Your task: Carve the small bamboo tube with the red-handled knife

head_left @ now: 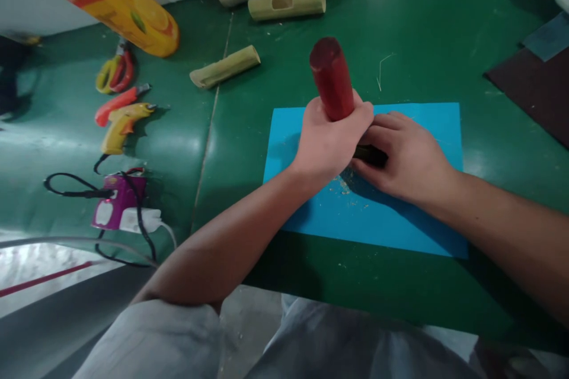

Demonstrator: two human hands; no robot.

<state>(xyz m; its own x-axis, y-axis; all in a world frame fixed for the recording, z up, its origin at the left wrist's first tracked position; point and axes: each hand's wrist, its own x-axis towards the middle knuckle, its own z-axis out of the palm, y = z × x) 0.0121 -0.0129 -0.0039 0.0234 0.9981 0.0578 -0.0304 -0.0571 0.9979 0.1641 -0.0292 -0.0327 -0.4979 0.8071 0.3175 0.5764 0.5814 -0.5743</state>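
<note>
My left hand (326,145) is wrapped round a thick red handle (332,80) that stands nearly upright. The working end of this tool is hidden below the fist. Close beside it, my right hand (411,157) curls its fingers and thumb round a dark, greenish piece that looks like bamboo (371,155), mostly covered by both hands. Under the hands lies a blue sheet (400,222), with small pale shavings (344,185) scattered near my left wrist.
Several bamboo tubes lie at the back, including one with a cut slot (306,5); a shorter piece (226,68) lies nearer. On the left are an orange drink bottle (133,12), scissors (116,70), a red-handled tool (116,106), a yellow glue gun (120,127) and a purple power block (127,195) with cables.
</note>
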